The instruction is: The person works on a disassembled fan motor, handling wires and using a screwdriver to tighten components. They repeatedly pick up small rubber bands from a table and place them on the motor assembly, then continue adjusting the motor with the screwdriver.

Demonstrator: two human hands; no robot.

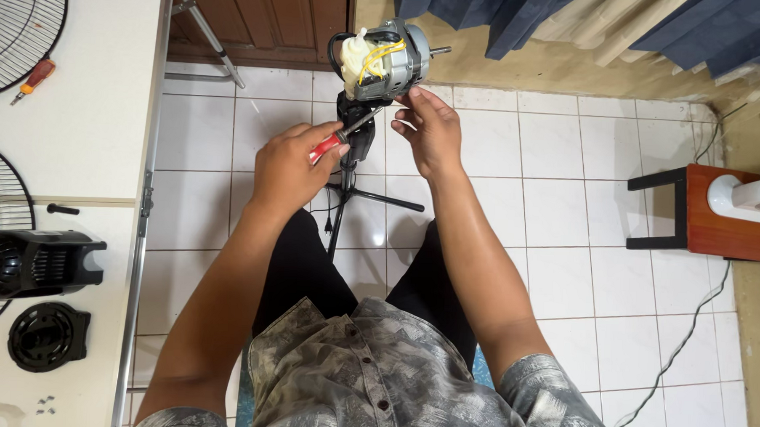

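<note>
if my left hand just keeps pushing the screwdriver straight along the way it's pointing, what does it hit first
Most likely the underside of the fan motor. The left hand aims the red-handled screwdriver up and to the right, its tip already at the motor's base, just left of the right hand. Depth is hard to judge from above.
</note>
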